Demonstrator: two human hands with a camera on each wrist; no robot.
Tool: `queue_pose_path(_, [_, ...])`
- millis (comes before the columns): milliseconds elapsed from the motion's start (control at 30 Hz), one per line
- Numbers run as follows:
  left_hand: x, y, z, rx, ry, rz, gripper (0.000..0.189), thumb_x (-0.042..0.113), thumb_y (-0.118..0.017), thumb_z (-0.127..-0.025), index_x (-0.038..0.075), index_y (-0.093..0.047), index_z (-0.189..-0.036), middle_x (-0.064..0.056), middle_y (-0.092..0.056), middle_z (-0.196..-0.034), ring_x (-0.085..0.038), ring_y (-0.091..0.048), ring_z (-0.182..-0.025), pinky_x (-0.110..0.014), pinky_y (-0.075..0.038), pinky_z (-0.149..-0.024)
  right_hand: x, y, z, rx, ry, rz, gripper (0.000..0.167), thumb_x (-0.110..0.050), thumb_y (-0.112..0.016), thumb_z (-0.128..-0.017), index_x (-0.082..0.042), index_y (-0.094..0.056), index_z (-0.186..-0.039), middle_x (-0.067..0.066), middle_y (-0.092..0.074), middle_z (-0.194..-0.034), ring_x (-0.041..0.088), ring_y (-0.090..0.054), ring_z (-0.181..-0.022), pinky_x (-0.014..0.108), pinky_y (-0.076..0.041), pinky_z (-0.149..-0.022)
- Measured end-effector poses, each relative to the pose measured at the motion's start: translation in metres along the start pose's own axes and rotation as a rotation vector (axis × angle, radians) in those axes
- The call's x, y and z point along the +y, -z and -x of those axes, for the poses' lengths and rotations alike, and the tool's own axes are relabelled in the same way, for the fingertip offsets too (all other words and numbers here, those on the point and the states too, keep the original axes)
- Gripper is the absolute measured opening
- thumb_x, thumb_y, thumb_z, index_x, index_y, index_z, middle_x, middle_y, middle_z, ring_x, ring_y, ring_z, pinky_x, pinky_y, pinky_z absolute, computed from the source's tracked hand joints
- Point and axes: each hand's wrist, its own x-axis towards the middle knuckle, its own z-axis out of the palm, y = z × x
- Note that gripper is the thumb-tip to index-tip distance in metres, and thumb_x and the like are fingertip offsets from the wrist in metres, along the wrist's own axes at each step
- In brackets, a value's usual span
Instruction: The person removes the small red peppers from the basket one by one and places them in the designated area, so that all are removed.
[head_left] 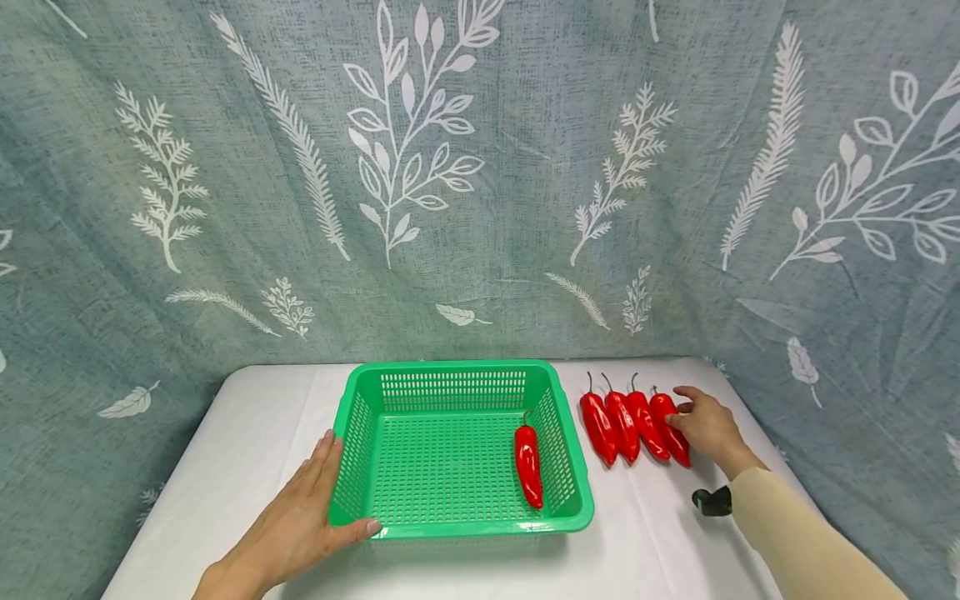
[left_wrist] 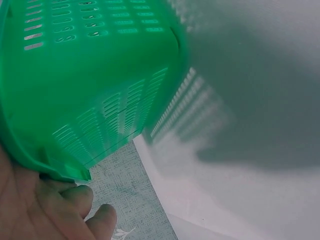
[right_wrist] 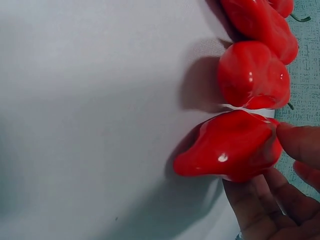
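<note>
A green plastic basket (head_left: pixel 457 530) stands on the white table, with one red chili pepper (head_left: pixel 528 467) lying inside near its right wall. My left hand (head_left: pixel 288 517) rests against the basket's front left corner, fingers extended along the left side and thumb on the front rim. To the right of the basket, several red chili peppers (head_left: pixel 597 429) lie side by side, stems pointing away. At the right end of this row, my right hand (head_left: pixel 708 429) holds the last pepper (right_wrist: pixel 230 145) between thumb and fingers. The right wrist view shows that pepper close to the table surface.
The white table (head_left: pixel 630 533) ends at a green-grey cloth backdrop (head_left: pixel 525 208) printed with white leaves. A small black device (head_left: pixel 711 502) sits at my right wrist, by the beige sleeve (head_left: pixel 795 533).
</note>
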Motion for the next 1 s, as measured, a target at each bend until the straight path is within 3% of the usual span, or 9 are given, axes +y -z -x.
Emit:
queue_pose_path(433, [0.001, 0.002, 0.000, 0.022, -0.016, -0.014, 0.126, 0.080, -0.066, -0.086, -0.004, -0.017, -0.167, -0.021, -0.013, -0.176, -0.040, -0.024, -0.161, -0.060, -0.029, -0.125, 0.000, 0.001, 0.005, 0.017, 0.011, 0.043, 0.065, -0.018, -0.066, -0.099, 0.006, -0.041, -0.154, 0.038, -0.051, -0.146, 0.054, -0.054, -0.127, 0.065, -0.052, -0.101])
queue_pose_path(633, [0.001, 0.003, -0.002, 0.016, -0.014, -0.023, 0.127, 0.081, -0.065, -0.086, -0.006, -0.017, -0.166, -0.022, -0.013, -0.176, -0.040, -0.024, -0.160, -0.062, -0.030, -0.125, -0.009, 0.001, 0.010, 0.073, 0.035, 0.061, 0.063, -0.019, -0.066, -0.100, 0.006, -0.042, -0.153, 0.037, -0.051, -0.144, 0.052, -0.056, -0.125, 0.064, -0.053, -0.101])
queue_pose_path(800, [0.001, 0.003, -0.003, 0.020, -0.020, -0.033, 0.127, 0.082, -0.064, -0.086, -0.007, -0.019, -0.165, -0.024, -0.014, -0.175, -0.041, -0.025, -0.160, -0.061, -0.030, -0.125, -0.026, 0.002, 0.019, 0.147, 0.051, 0.043, 0.063, -0.019, -0.067, -0.100, 0.006, -0.042, -0.153, 0.036, -0.053, -0.143, 0.052, -0.057, -0.123, 0.063, -0.055, -0.099])
queue_pose_path(1000, [0.002, 0.005, -0.003, 0.025, -0.032, -0.060, 0.127, 0.083, -0.063, -0.086, -0.009, -0.023, -0.163, -0.028, -0.020, -0.173, -0.044, -0.028, -0.158, -0.062, -0.031, -0.125, -0.063, 0.009, 0.036, 0.216, 0.133, 0.015, 0.061, -0.022, -0.066, -0.100, 0.007, -0.046, -0.150, 0.035, -0.057, -0.139, 0.052, -0.057, -0.125, 0.065, -0.053, -0.098])
